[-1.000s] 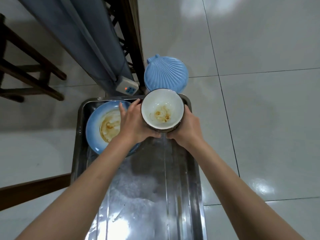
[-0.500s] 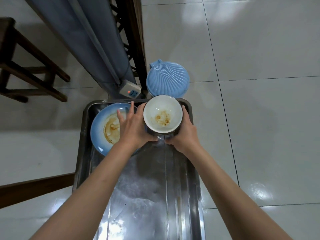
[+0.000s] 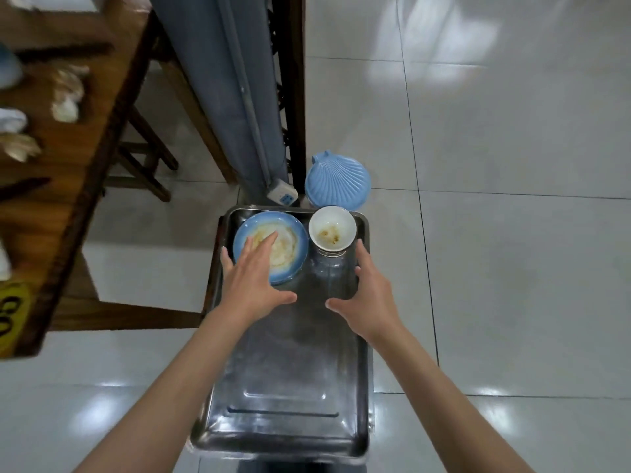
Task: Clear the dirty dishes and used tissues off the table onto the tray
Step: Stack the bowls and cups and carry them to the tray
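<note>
Steel tray (image 3: 290,397) holds a stained blue plate (image 3: 293,240) and a white bowl (image 3: 332,232) side by side at its far end. Both hands hover above it, grip released: left hand (image 3: 254,278) over the plate's near edge, right hand (image 3: 370,295) just short of the bowl. Crumpled tissues (image 3: 66,93) remain on the wooden table (image 3: 78,158).

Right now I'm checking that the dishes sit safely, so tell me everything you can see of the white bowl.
The white bowl is round and glossy, ceramic by its look, with a dark outer wall just visible below its rim. It stands upright in the far right corner of the metal tray, close beside the blue plate. Brown food stains mark its bottom. Neither open hand touches it; the right hand is nearest.
</note>
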